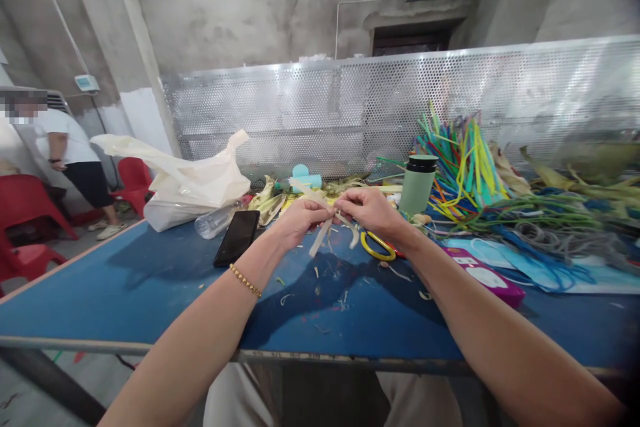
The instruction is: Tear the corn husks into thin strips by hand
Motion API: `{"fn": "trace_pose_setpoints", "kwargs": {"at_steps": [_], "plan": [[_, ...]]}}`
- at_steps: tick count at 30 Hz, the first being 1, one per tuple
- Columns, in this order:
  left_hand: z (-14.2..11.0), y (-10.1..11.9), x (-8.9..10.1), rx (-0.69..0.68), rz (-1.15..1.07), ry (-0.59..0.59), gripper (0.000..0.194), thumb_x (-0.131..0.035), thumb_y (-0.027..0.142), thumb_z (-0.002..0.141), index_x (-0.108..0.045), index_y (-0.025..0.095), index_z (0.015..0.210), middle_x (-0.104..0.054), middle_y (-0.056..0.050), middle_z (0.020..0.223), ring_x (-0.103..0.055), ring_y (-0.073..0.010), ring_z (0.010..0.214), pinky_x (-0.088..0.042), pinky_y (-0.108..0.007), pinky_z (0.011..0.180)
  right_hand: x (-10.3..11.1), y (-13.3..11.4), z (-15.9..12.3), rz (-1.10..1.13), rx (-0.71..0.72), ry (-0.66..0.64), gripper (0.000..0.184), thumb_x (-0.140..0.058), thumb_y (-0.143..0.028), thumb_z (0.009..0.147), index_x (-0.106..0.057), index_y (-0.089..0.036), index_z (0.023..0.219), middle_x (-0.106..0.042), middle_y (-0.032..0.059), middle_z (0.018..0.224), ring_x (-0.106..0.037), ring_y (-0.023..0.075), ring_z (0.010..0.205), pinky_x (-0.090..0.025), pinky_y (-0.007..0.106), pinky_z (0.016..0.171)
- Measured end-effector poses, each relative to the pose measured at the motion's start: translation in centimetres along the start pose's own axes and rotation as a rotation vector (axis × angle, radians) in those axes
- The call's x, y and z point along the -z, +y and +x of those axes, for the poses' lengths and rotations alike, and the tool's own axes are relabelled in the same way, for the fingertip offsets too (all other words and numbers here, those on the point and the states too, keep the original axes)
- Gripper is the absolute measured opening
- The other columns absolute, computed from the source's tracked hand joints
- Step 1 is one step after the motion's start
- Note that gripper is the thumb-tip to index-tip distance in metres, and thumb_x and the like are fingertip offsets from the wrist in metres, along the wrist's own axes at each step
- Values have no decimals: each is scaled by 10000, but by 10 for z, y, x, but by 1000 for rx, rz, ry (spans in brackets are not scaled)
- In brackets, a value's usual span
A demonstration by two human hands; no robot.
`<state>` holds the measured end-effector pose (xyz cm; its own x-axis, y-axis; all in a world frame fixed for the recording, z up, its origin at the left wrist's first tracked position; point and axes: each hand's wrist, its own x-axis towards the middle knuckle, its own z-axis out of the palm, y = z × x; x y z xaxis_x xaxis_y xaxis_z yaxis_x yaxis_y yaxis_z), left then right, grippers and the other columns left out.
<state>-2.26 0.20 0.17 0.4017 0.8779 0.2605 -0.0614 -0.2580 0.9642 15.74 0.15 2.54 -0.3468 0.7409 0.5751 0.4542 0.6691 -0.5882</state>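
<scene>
Above the middle of the blue table (165, 300), my left hand (299, 220) pinches pale, flat corn husk strips (320, 240). Close against it, my right hand (371, 211) is closed on the same strips, fingertips nearly meeting those of the left. Strip ends hang below the fingers and one sticks up past the left hand. Exactly how the strips cross is hidden by the fingers. Just under my right wrist lie scissors with yellow-and-red handles (379, 247). Small husk scraps (316, 272) are scattered on the tabletop below.
Left of my hands are a black phone (237, 238), a see-through plastic bottle (216, 220) and a cream plastic bag (195, 180). On the right stand a green tumbler (418, 187), colourful strips (465, 160), cords (545, 213) and a purple packet (487, 277). A person (65, 140) stands far left.
</scene>
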Motion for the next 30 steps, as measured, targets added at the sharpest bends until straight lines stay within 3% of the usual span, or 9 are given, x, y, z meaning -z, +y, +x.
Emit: {"fn": "trace_pose_setpoints", "kwargs": {"at_steps": [4,8,10,13,16,21,26,30], "plan": [[-1,2,0,-9,78,47,228,-737,351,680,-727,123,697,-671,-76,706,-392,-82,538,-264,-266,525,5,3,1,-82,-17,1,279,-533,-316,829,-651,-147,640,-616,21,564,-531,129,539,-381,258,537],[-6,7,-3,-21,182,67,171,-726,316,685,-730,146,663,-625,-39,609,-403,-94,544,-284,-269,537,10,2,3,-273,31,103,230,-565,-293,813,-699,-152,691,-643,35,628,-537,146,600,-375,275,577],[-9,10,-7,-41,202,61,148,-724,292,676,-719,155,621,-620,-31,592,-433,-103,565,-311,-271,558,10,-1,3,-234,64,133,247,-565,-324,829,-718,-151,740,-678,61,733,-568,165,682,-402,285,628],[-12,13,-13,-4,232,74,149,-728,273,648,-691,154,565,-612,-31,566,-455,-111,558,-344,-278,565,9,-7,1,-14,71,69,302,-577,-411,837,-724,-152,895,-699,75,867,-595,176,768,-439,287,678],[-14,14,-19,31,234,31,178,-733,258,632,-652,150,515,-613,-39,555,-455,-108,534,-352,-272,539,8,-10,-1,112,67,21,336,-657,-456,772,-707,-150,901,-660,41,779,-554,145,682,-417,267,610],[-15,13,-18,50,229,-29,202,-751,296,647,-660,141,553,-579,-27,525,-372,-76,465,-293,-257,477,6,-14,-2,118,76,49,293,-664,-432,761,-627,-158,664,-518,-13,601,-430,101,563,-316,252,511],[-12,8,-10,42,152,-39,284,-732,404,695,-688,133,623,-526,-10,489,-331,-64,429,-263,-258,452,4,-22,-5,101,104,18,251,-635,-385,789,-657,-154,695,-563,4,620,-456,111,575,-350,258,531],[-6,4,-6,75,12,76,231,-762,334,674,-688,119,635,-595,-44,574,-441,-80,477,-333,-257,487,2,-24,-7,-6,163,39,191,-608,-320,818,-697,-158,770,-647,29,703,-529,130,623,-399,263,579]]}}
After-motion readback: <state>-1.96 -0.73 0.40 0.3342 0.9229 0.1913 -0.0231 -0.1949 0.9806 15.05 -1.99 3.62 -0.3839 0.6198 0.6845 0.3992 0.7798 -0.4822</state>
